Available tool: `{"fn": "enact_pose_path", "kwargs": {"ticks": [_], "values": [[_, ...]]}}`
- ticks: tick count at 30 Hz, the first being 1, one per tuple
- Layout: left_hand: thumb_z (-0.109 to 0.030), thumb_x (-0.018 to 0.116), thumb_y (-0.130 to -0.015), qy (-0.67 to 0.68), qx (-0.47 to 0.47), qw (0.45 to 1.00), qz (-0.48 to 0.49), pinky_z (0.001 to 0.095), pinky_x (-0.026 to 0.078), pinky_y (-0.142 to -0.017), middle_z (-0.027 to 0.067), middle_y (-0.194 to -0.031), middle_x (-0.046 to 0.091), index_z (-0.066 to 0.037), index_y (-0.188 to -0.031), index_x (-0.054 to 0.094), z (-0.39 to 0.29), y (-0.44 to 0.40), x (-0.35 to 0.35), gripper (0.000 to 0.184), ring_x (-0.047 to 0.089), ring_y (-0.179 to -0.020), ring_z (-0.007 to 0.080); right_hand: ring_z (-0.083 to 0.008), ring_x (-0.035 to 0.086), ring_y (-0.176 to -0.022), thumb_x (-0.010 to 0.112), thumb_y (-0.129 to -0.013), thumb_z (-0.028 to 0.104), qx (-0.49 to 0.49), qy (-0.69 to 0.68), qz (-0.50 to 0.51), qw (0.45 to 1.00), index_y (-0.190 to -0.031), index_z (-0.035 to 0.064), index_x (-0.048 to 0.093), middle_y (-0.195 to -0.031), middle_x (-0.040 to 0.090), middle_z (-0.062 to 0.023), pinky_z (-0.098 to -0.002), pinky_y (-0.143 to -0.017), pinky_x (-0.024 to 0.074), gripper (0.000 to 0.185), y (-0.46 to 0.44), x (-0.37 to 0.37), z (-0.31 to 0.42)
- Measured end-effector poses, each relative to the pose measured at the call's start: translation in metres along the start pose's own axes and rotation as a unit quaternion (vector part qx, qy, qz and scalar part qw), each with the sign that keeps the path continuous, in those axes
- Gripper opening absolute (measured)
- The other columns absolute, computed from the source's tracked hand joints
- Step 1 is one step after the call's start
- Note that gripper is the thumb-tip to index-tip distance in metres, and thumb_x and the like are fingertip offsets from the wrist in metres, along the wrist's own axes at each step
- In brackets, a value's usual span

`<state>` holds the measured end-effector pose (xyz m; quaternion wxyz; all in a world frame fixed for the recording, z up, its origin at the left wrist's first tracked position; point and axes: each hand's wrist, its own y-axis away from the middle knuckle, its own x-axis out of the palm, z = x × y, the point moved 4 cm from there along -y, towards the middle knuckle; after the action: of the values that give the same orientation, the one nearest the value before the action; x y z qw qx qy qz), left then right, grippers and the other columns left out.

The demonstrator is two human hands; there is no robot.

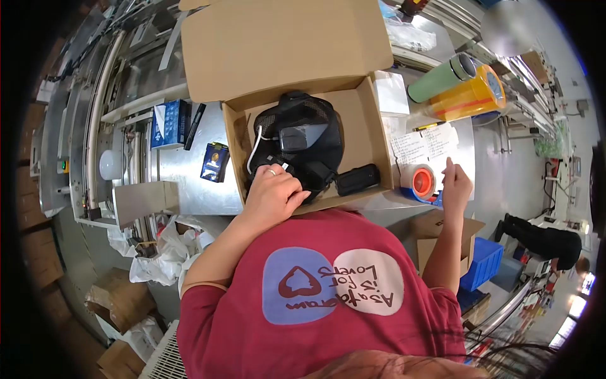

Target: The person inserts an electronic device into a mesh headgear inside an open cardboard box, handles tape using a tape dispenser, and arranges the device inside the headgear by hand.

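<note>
An open cardboard box (372,136) stands in front of me with its lid folded back. Inside lie a black mesh item (328,129), perhaps a bag or cap, a grey-black block (303,137), a white cable (255,148) and a black case (358,180). My left hand (274,194), with a ring on one finger, reaches over the front wall. Its fingers are bent closed at the black mesh item's near edge, their tips partly hidden. My right hand (457,183) is loosely closed beside a blue tape dispenser (419,183); nothing shows in it.
Left of the box are a blue box (169,125), a black marker (195,127) and a dark blue packet (215,162). At right are handwritten notes (426,146), a yellow pen (427,127), a white box (391,93), a green bottle (439,79) and a large yellow tape roll (470,95).
</note>
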<state>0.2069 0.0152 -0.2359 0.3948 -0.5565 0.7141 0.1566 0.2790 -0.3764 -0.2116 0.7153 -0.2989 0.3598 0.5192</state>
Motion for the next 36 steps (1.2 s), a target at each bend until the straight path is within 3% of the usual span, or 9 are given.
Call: {"fn": "enact_pose_path", "kwargs": {"ticks": [1, 3, 4, 11, 19, 22, 25, 29, 36], "values": [[-0.018, 0.074, -0.080, -0.016, 0.020, 1.000, -0.008, 0.0382, 0.043, -0.070, 0.0078, -0.072, 0.062, -0.006, -0.071, 0.065, -0.005, -0.002, -0.001, 0.017, 0.058, -0.076, 0.0277, -0.0173, 0.052, -0.066, 0.059, -0.097, 0.026, 0.025, 0.057, 0.030, 0.998, -0.087, -0.0013, 0.065, -0.073, 0.061, -0.0119, -0.0312, -0.063, 0.0439, 0.029, 0.009, 0.002, -0.025], [-0.020, 0.073, -0.082, 0.037, 0.025, 0.997, 0.055, 0.0387, 0.044, -0.070, 0.0084, -0.071, 0.062, -0.005, -0.070, 0.065, -0.007, -0.006, 0.009, 0.020, 0.058, -0.074, 0.0275, -0.0270, 0.059, -0.090, 0.065, -0.092, 0.025, -0.177, 0.085, 0.007, 0.981, -0.103, 0.0036, 0.066, -0.099, 0.066, -0.0118, -0.0359, -0.078, 0.0471, 0.024, 0.030, 0.014, -0.047], [-0.020, 0.073, -0.082, 0.063, 0.026, 0.994, 0.086, 0.0390, 0.044, -0.069, 0.0087, -0.071, 0.061, -0.005, -0.069, 0.065, -0.009, -0.007, 0.014, 0.022, 0.058, -0.073, 0.0274, -0.0320, 0.053, -0.112, 0.071, -0.085, 0.027, -0.151, 0.117, 0.053, 0.980, -0.114, 0.0076, 0.064, -0.117, 0.063, -0.0090, -0.0417, -0.091, 0.0436, 0.035, 0.040, 0.022, -0.052], [-0.016, 0.067, -0.085, 0.198, 0.019, 0.963, 0.184, 0.0372, 0.049, -0.070, 0.0106, -0.079, 0.065, -0.003, -0.087, 0.067, -0.027, -0.023, 0.050, 0.013, 0.063, -0.078, 0.0283, -0.0298, 0.053, -0.111, 0.077, -0.077, 0.028, -0.226, 0.233, 0.053, 0.944, -0.105, 0.0071, 0.068, -0.108, 0.066, -0.0057, -0.0466, -0.097, 0.0360, 0.036, 0.056, 0.055, -0.057], [-0.014, 0.065, -0.086, 0.199, 0.004, 0.959, 0.202, 0.0367, 0.052, -0.071, 0.0122, -0.089, 0.068, -0.002, -0.099, 0.067, -0.038, -0.033, 0.060, 0.018, 0.066, -0.083, 0.0280, -0.0280, 0.057, -0.092, 0.076, -0.080, 0.020, -0.224, 0.111, -0.030, 0.968, -0.090, 0.0043, 0.065, -0.088, 0.064, -0.0079, -0.0420, -0.087, 0.0361, 0.022, 0.043, 0.034, -0.053], [-0.016, 0.066, -0.085, 0.103, 0.008, 0.990, 0.093, 0.0375, 0.051, -0.078, 0.0125, -0.098, 0.068, -0.002, -0.106, 0.066, -0.036, -0.035, 0.053, 0.025, 0.066, -0.094, 0.0290, -0.0277, 0.053, -0.085, 0.076, -0.081, 0.020, -0.220, 0.055, -0.036, 0.973, -0.086, 0.0039, 0.062, -0.082, 0.059, -0.0080, -0.0397, -0.085, 0.0359, 0.022, 0.040, 0.018, -0.025], [-0.019, 0.069, -0.083, -0.101, 0.046, 0.993, -0.028, 0.0400, 0.048, -0.088, 0.0134, -0.113, 0.066, -0.002, -0.114, 0.064, -0.031, -0.042, 0.039, 0.036, 0.061, -0.110, 0.0303, -0.0276, 0.054, -0.089, 0.073, -0.083, 0.018, -0.249, 0.029, -0.041, 0.967, -0.085, 0.0028, 0.059, -0.086, 0.060, -0.0097, -0.0393, -0.087, 0.0363, 0.021, 0.038, 0.015, -0.004], [-0.041, 0.067, -0.085, -0.252, -0.076, 0.964, 0.036, 0.0513, 0.038, -0.105, 0.0155, -0.144, 0.047, -0.002, -0.137, 0.048, 0.011, -0.036, 0.040, 0.067, 0.040, -0.137, 0.0309, -0.0277, 0.054, -0.089, 0.075, -0.082, 0.021, -0.291, -0.006, -0.033, 0.956, -0.085, 0.0033, 0.060, -0.085, 0.059, -0.0086, -0.0392, -0.088, 0.0352, 0.023, 0.037, 0.017, 0.020], [-0.050, 0.068, -0.083, -0.275, -0.133, 0.948, 0.094, 0.0562, 0.032, -0.109, 0.0155, -0.154, 0.033, -0.007, -0.145, 0.040, 0.025, -0.025, 0.040, 0.081, 0.032, -0.142, 0.0317, -0.0281, 0.054, -0.092, 0.073, -0.084, 0.023, -0.299, -0.013, -0.009, 0.954, -0.087, 0.0026, 0.061, -0.087, 0.060, -0.0085, -0.0398, -0.090, 0.0349, 0.024, 0.025, 0.034, 0.020]]}}
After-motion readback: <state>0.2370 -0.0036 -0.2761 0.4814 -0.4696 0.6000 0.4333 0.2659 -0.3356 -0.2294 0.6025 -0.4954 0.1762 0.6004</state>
